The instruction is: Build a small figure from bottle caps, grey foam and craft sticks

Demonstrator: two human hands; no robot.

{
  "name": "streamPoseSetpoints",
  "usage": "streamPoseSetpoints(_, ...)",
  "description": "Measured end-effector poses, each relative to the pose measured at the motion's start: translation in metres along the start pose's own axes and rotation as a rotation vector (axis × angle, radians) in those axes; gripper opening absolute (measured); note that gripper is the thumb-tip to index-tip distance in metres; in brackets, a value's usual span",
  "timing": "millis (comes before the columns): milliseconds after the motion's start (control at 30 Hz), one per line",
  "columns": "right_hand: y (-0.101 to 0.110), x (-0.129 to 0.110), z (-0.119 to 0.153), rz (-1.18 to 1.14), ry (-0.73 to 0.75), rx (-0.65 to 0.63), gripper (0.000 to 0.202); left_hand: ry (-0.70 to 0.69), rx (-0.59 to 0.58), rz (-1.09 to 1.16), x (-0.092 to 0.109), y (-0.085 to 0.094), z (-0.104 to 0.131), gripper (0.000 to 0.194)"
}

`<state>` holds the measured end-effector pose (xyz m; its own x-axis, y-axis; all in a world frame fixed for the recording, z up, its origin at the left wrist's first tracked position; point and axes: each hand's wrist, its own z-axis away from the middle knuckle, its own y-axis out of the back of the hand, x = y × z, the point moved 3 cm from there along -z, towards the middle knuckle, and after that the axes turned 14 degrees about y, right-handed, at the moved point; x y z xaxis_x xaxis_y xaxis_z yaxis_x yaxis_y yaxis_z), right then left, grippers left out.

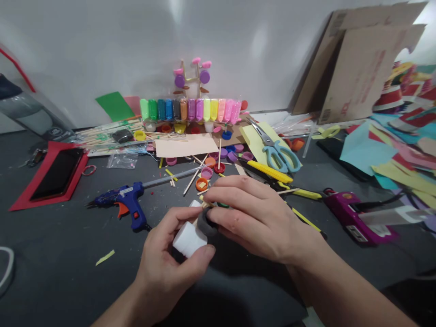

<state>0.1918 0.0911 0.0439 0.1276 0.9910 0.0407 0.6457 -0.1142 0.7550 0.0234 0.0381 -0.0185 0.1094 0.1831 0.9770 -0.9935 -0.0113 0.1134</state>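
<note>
Low in the middle of the head view, my left hand (pixel 170 252) is closed around a white cylindrical piece (pixel 189 239), thumb below and fingers above. A dark grey, curved, soft-looking piece (pixel 206 223) sits against the white piece's right side. My right hand (pixel 252 215) reaches over from the right, its fingertips pressed on the dark grey piece and near small light wooden bits (pixel 203 201). The fingers hide part of the dark grey piece and how the parts join.
A blue glue gun (pixel 132 204) lies left, with a phone (pixel 57 175) on red paper beyond. Behind are colourful caps, sticks and clay packs (pixel 190 110). Scissors (pixel 277 152), a yellow cutter (pixel 269 171) and a purple power strip (pixel 357 218) lie right.
</note>
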Motion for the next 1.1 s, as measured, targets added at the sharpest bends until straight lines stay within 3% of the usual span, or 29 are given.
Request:
streamPoseSetpoints(200, 0.001, -0.002, -0.001, 0.031, -0.005, -0.011, 0.016, 0.049, 0.029, -0.013, 0.002, -0.001, 0.0, 0.035)
streamPoseSetpoints(400, -0.003, -0.002, 0.001, -0.004, 0.034, 0.066, 0.013, 0.062, 0.04, -0.007, 0.006, -0.002, -0.001, 0.036)
streamPoseSetpoints(667, -0.001, -0.002, 0.0, -0.034, 0.01, 0.017, 0.016, 0.048, 0.019, -0.002, 0.0, -0.003, -0.002, 0.039)
streamPoseSetpoints(833, -0.001, -0.004, -0.001, 0.003, -0.008, -0.01, 0.019, 0.079, -0.026, 0.052, -0.005, -0.004, 0.0, 0.04)
streamPoseSetpoints(1000, -0.001, -0.003, 0.001, 0.042, 0.006, -0.002, 0.016, 0.088, -0.188, 0.29, -0.009, -0.006, -0.004, 0.035)
streamPoseSetpoints(1100, 0.002, -0.001, 0.001, 0.061, 0.015, 0.003, 0.015, 0.192, -0.201, 0.363, -0.014, -0.01, -0.01, 0.037)
